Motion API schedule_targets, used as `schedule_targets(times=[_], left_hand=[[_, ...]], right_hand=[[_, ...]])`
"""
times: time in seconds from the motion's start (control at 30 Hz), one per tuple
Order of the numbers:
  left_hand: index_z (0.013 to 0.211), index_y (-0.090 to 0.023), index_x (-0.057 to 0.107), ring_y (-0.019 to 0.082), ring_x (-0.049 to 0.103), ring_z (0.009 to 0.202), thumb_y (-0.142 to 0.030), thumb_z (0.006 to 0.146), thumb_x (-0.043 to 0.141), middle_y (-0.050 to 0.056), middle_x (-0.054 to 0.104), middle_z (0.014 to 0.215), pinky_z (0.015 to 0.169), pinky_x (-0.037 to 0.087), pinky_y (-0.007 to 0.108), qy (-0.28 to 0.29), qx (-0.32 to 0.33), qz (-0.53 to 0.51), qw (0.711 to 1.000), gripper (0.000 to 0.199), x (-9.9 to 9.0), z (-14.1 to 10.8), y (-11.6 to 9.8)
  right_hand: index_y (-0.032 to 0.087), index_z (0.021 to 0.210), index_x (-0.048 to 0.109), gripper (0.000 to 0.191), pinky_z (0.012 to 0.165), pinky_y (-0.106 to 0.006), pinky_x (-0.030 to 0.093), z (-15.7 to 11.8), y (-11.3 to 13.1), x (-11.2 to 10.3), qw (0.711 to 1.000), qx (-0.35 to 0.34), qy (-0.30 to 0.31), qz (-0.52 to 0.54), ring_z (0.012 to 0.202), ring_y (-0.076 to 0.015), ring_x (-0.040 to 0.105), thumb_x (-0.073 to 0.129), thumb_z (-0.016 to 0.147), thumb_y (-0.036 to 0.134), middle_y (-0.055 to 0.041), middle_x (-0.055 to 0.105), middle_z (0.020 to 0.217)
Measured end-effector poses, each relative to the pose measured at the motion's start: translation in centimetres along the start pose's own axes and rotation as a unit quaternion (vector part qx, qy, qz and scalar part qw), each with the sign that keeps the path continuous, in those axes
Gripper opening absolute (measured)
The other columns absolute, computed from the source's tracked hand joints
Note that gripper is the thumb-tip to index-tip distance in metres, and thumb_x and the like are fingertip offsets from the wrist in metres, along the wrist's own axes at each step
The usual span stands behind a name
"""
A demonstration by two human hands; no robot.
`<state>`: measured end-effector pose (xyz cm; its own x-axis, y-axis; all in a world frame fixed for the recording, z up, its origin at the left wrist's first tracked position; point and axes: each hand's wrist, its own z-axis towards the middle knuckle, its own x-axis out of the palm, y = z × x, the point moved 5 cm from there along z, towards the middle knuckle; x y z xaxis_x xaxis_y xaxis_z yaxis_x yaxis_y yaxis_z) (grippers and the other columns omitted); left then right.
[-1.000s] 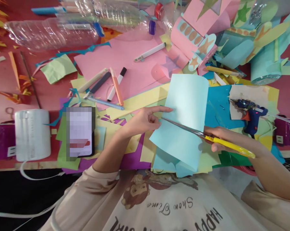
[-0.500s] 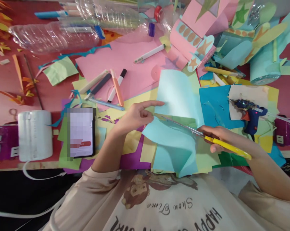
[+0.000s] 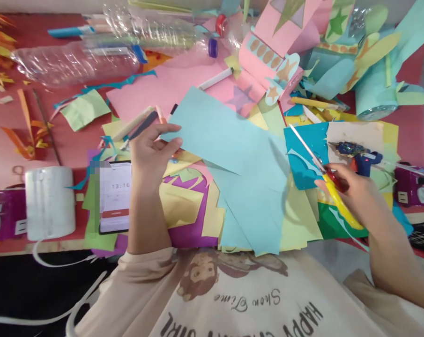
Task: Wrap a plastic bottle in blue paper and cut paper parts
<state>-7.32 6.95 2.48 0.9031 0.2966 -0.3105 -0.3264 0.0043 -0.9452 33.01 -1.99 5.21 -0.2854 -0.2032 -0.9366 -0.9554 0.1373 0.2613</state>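
The left hand (image 3: 155, 147) is pinching a pale-blue sheet (image 3: 226, 133) over stacked paper (image 3: 303, 222), the sheet's long axis slanting down rightward. The right hand (image 3: 357, 192) is gripping scissors (image 3: 320, 164), pointing forward-left over darker-blue paper (image 3: 305, 181)

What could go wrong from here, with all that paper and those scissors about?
The glue gun shows a small red light and lies just beyond the right hand, so that hand might brush it; if hot, it could burn. The scissors in that hand have their tips near the light blue paper, so a slip might nick it. The left hand grips that paper, which partly hides a black-capped marker; a tug could knock it.
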Motion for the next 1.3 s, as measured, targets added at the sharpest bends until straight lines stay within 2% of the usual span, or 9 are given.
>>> schedule_targets(times=[0.13,0.3,0.57,0.67,0.77,0.9,1.03,1.17,1.3], left_hand=[[0.084,-0.018,0.073,0.005,0.059,0.045,-0.013,0.063,0.069,-0.005,0.067,0.062,0.046,0.05,0.016,0.0,-0.011,-0.029,1.0,0.022,0.6,-0.1,0.4],[0.081,-0.019,0.077,0.002,0.059,0.045,-0.004,0.063,0.061,-0.003,0.074,0.078,0.045,0.05,0.014,0.036,-0.032,-0.028,0.998,0.028,0.9,-0.5,0.4],[0.068,-0.013,0.073,0.002,0.042,0.032,-0.006,0.053,0.05,-0.002,0.064,0.06,0.026,0.033,0.018,-0.081,-0.001,-0.176,0.981,0.028,-0.3,0.3,1.2],[0.067,-0.014,0.072,0.002,0.04,0.029,-0.004,0.05,0.047,-0.002,0.067,0.06,0.024,0.03,0.017,-0.114,-0.025,-0.195,0.974,0.033,-0.6,0.4,1.5],[0.068,-0.016,0.073,0.002,0.038,0.029,0.0,0.049,0.045,-0.004,0.065,0.054,0.026,0.032,0.017,-0.114,-0.05,-0.237,0.963,0.037,-0.4,0.2,1.2],[0.074,-0.017,0.075,0.002,0.045,0.034,0.0,0.052,0.05,-0.003,0.07,0.064,0.03,0.04,0.017,-0.098,-0.058,-0.265,0.958,0.038,0.0,-0.1,0.8],[0.084,-0.021,0.077,0.004,0.055,0.043,-0.006,0.056,0.065,-0.002,0.073,0.08,0.041,0.049,0.018,-0.045,-0.052,-0.226,0.972,0.034,0.7,-0.6,0.5],[0.088,-0.022,0.078,0.003,0.043,0.044,-0.018,0.065,0.071,-0.003,0.064,0.062,0.04,0.039,0.017,0.137,-0.07,-0.075,0.985,0.025,2.6,-1.7,-0.1],[0.088,-0.02,0.078,0.004,0.036,0.044,-0.027,0.07,0.068,-0.002,0.056,0.055,0.038,0.029,0.017,0.238,-0.098,0.037,0.966,0.021,3.7,-2.7,0.1]], right_hand=[[0.017,0.107,0.066,0.063,0.051,-0.033,0.036,1.3,-0.6,1.2,0.985,0.037,-0.068,-0.153,0.056,-0.0308,0.063,0.036,0.085,0.068,-0.0115,0.067,0.062],[0.015,0.119,0.061,0.05,0.053,-0.031,0.04,1.7,-0.9,2.3,0.983,0.013,-0.083,-0.166,0.064,-0.03,0.068,0.054,0.084,0.049,-0.0114,0.073,0.074],[0.02,0.112,0.069,0.044,0.042,-0.03,0.028,0.8,0.6,0.9,0.967,-0.005,-0.1,-0.233,0.048,-0.0289,0.061,0.055,0.086,0.053,-0.0064,0.064,0.051],[0.02,0.108,0.07,0.044,0.051,-0.035,0.044,0.9,0.9,0.0,0.984,-0.022,-0.142,-0.102,0.061,-0.0275,0.067,0.05,0.089,0.054,-0.0089,0.072,0.071],[0.024,0.126,0.058,0.05,0.075,-0.038,0.055,1.8,0.9,1.1,0.986,-0.047,-0.07,0.146,0.092,-0.0253,0.07,0.053,0.088,0.055,-0.0102,0.072,0.106],[0.03,0.131,0.048,0.056,0.08,-0.044,0.058,2.9,1.1,3.5,0.891,-0.032,0.044,0.451,0.098,-0.0259,0.069,0.054,0.084,0.06,-0.0096,0.07,0.112],[0.028,0.119,0.057,0.054,0.062,-0.041,0.057,3.7,0.5,3.1,0.804,0.003,0.014,0.594,0.076,-0.0251,0.07,0.066,0.074,0.057,-0.0072,0.073,0.09],[0.03,0.12,0.058,0.062,0.065,-0.033,0.053,4.1,-0.9,0.3,0.845,-0.024,-0.144,0.515,0.074,-0.0178,0.064,0.079,0.062,0.027,-0.003,0.07,0.089],[0.028,0.128,0.053,0.057,0.081,-0.048,0.053,3.6,-0.2,-1.7,0.944,-0.058,-0.219,0.239,0.081,-0.0226,0.063,0.071,0.073,0.03,-0.0074,0.067,0.098]])
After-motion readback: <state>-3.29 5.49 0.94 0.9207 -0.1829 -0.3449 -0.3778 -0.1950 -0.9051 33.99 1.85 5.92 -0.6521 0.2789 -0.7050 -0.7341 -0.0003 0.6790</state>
